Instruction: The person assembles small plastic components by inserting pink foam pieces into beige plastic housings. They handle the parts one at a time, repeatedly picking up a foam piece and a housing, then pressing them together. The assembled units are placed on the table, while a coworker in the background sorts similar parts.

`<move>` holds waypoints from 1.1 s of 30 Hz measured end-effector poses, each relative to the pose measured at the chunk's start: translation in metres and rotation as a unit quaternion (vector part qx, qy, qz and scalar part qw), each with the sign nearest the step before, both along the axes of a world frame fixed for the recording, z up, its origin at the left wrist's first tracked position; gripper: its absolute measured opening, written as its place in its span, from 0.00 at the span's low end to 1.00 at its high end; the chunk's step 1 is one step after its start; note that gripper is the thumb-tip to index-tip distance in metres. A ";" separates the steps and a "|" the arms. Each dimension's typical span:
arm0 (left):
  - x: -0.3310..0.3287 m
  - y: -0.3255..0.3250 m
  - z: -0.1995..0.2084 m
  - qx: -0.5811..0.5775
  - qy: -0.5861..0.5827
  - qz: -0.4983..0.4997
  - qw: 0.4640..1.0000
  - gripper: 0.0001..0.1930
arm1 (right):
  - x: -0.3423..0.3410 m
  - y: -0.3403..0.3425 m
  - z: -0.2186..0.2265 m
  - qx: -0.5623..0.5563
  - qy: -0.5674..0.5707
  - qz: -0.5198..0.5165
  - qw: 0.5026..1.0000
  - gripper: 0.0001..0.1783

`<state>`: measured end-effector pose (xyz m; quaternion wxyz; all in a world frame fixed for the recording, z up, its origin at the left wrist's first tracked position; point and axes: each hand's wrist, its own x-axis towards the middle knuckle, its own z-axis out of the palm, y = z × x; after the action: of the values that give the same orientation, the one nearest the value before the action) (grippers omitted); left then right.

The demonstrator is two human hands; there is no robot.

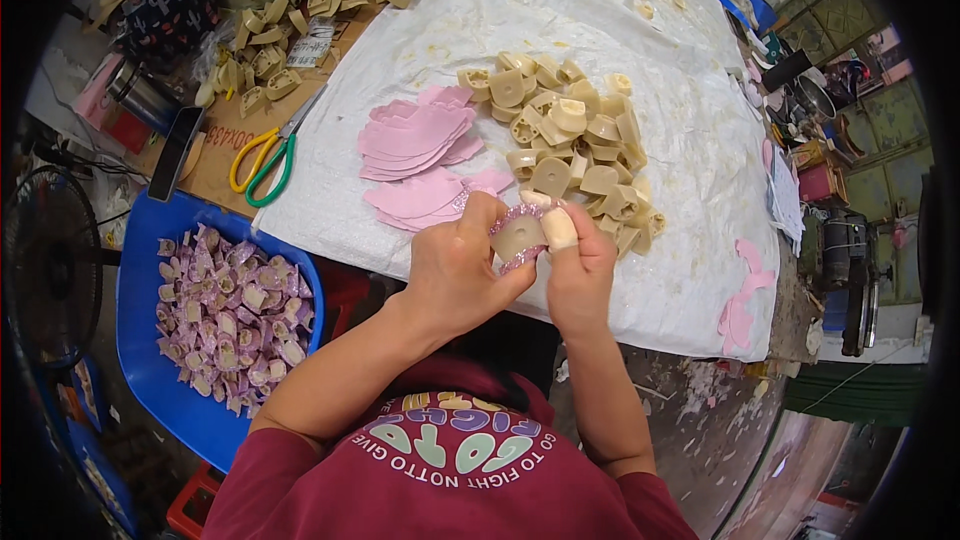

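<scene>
Between both hands, over the table's near edge, is a beige shoe heel [517,239] with a strip of pink glitter covering [522,262] around its rim. My left hand [450,265] grips its left side with bent fingers and thumb. My right hand [582,265], with pale covers on the thumb and a finger, pinches the right side and presses the strip. Just beyond lie stacked pink covering pieces [415,145], some showing glitter. A heap of bare beige heels [570,130] sits behind my right hand.
A white sheet [330,210] covers the table. Scissors [272,155] with yellow and green handles lie left, near a phone [176,153]. A blue basin [140,360] of glitter-covered heels [235,315] stands lower left, beside a fan [50,270]. Pink scraps [742,305] lie right.
</scene>
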<state>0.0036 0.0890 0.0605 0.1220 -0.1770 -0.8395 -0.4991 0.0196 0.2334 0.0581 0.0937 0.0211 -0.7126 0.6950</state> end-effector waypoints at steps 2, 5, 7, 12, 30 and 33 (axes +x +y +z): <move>0.000 0.000 0.002 -0.004 -0.065 0.012 0.998 0.21 | -0.006 -0.002 -0.003 -0.084 -0.061 0.027 0.994 0.18; -0.006 -0.004 -0.008 0.080 -0.076 0.012 0.994 0.22 | -0.005 0.000 -0.002 -0.170 -0.113 0.071 0.976 0.16; -0.004 -0.004 -0.005 0.033 -0.072 0.018 0.997 0.22 | -0.001 -0.005 -0.002 -0.111 -0.094 0.051 0.988 0.16; -0.008 -0.012 -0.010 0.035 -0.095 0.025 0.995 0.23 | -0.006 -0.018 0.000 0.075 -0.012 0.043 0.996 0.18; 0.042 -0.047 -0.005 0.238 0.003 -0.044 0.970 0.28 | 0.036 -0.065 0.015 -0.146 -0.132 -0.003 0.980 0.21; 0.040 -0.053 0.005 0.380 -0.241 -0.142 0.882 0.24 | 0.052 -0.055 0.000 -0.010 -0.045 0.090 0.995 0.19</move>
<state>0.0433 0.0363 0.0653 -0.0983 -0.1091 -0.5547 -0.8190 0.0717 0.1788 0.0578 -0.0016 0.0528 -0.7045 0.7078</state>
